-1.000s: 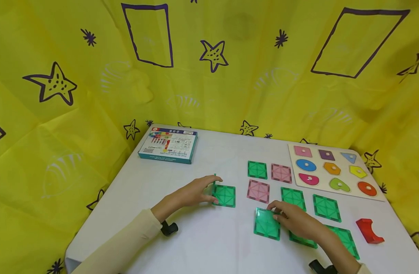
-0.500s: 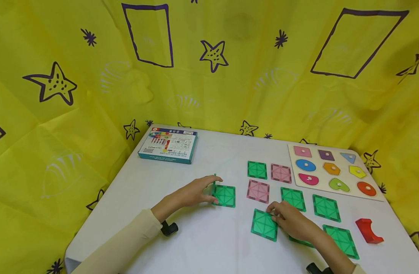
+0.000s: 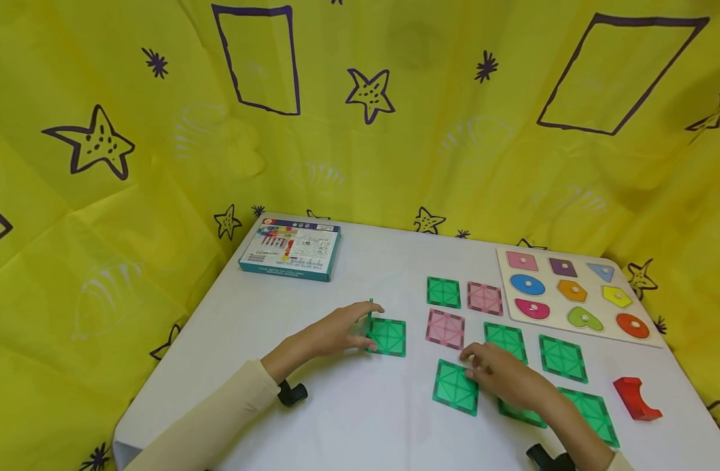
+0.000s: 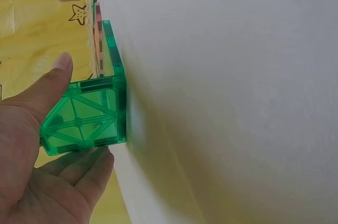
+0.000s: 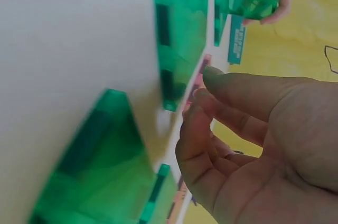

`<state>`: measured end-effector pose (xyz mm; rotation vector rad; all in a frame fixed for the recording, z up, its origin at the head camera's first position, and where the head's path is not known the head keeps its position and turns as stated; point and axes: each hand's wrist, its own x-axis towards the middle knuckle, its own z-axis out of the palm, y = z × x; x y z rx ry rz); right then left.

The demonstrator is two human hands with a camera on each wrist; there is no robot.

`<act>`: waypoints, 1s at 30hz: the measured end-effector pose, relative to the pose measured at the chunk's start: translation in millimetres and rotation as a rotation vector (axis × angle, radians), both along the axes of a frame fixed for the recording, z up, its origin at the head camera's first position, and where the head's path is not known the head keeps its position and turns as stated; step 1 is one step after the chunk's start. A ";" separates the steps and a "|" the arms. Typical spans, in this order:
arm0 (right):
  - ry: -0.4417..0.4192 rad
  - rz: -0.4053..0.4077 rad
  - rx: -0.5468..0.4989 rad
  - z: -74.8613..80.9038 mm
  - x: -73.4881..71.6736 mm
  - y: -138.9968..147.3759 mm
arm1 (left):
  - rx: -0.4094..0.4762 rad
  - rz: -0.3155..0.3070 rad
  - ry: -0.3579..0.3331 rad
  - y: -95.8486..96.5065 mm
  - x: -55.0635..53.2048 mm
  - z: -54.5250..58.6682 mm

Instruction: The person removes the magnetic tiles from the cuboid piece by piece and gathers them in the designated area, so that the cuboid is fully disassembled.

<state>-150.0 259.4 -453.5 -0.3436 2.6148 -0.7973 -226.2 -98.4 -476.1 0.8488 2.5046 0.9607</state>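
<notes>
My left hand (image 3: pixel 330 330) holds a green square magnetic tile (image 4: pixel 87 115) upright between thumb and fingers. That tile stands along the left edge of a flat green tile (image 3: pixel 388 337). In the left wrist view the two meet at a corner, close to the white table. Lower right of there, another green tile (image 3: pixel 456 387) lies flat. My right hand (image 3: pixel 504 378) is at its upper right corner, fingers loosely bent. In the right wrist view nothing shows between that hand's thumb and fingers. A green tile (image 3: pixel 520 413) is partly hidden beneath the right hand.
Pink tiles (image 3: pixel 445 329) and several green tiles (image 3: pixel 563 358) lie spread at the right. Behind them is a shape puzzle board (image 3: pixel 548 324). A red arch block (image 3: pixel 637 399) sits at far right, and a flat box (image 3: pixel 290 250) at back left. Yellow patterned cloth (image 3: pixel 360 163) encloses the table.
The green tile by my right hand has shifted slightly left and now lies flat, and the right fingers have come off it. My left hand and its upright tile stay put.
</notes>
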 end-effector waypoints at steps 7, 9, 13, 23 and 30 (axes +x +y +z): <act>0.069 0.020 0.013 7.1 -14.6 -17.0 | -0.009 0.004 -0.001 1.0 0.5 1.5; 0.087 0.029 0.019 7.2 -18.7 -26.9 | -0.009 0.003 -0.001 1.2 0.5 1.7; 0.107 0.082 0.018 5.8 -25.9 -47.6 | -0.012 0.004 0.003 2.0 0.8 1.7; 0.280 0.198 0.172 -9.6 -46.9 -96.4 | -0.004 0.011 0.000 1.2 2.8 2.9; 0.306 0.190 0.146 -12.1 -53.6 -118.0 | 0.004 -0.002 0.009 0.1 2.6 2.9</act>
